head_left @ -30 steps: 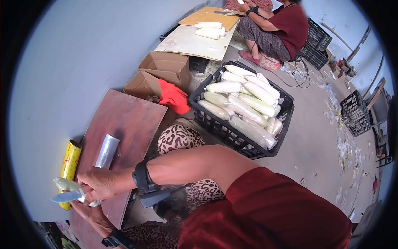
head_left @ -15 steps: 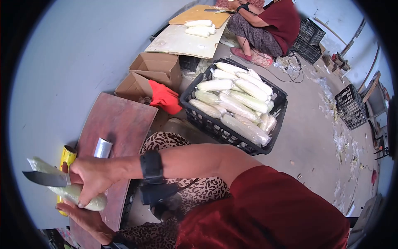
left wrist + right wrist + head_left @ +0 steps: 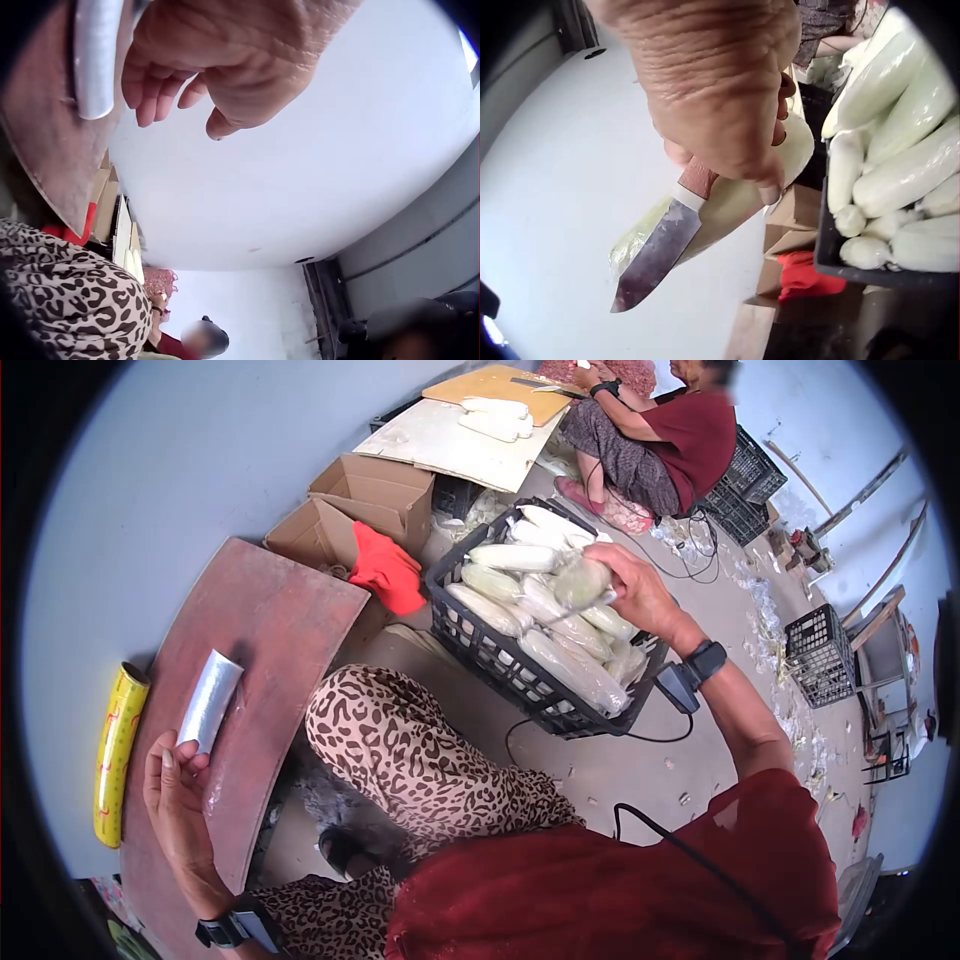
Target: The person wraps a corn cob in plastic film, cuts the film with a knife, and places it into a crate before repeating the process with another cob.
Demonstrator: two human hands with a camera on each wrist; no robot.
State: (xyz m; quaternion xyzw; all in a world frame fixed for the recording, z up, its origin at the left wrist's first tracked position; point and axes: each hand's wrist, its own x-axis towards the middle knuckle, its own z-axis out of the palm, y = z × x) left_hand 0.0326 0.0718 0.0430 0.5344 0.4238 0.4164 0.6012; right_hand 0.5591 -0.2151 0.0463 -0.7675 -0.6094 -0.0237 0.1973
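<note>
My right hand (image 3: 640, 588) is over the black crate, gripping a wrapped pale green vegetable (image 3: 582, 582). In the right wrist view that hand (image 3: 712, 97) also holds a knife (image 3: 660, 255) by its brown handle, the blade lying along the wrapped vegetable (image 3: 727, 210). Similar wrapped vegetables (image 3: 570, 665) fill the crate (image 3: 540, 705). My left hand (image 3: 180, 810) is raised over the reddish board (image 3: 290, 610), fingers loosely bent and holding nothing, close to a silvery film roll (image 3: 210, 700). The left wrist view shows this hand (image 3: 225, 60) beside the roll (image 3: 95, 60).
A yellow roll (image 3: 118, 755) lies at the board's left edge by the wall. Cardboard boxes (image 3: 375, 490) and a red cloth (image 3: 385, 570) sit between board and crate. Another person (image 3: 690, 445) squats beyond, near a pale board (image 3: 440, 445) with white vegetables. A cable (image 3: 690, 720) runs by the crate.
My right hand has moved from the board across to the crate, carrying the knife and wrapped vegetable. My left hand has let go of the vegetable and stayed over the board.
</note>
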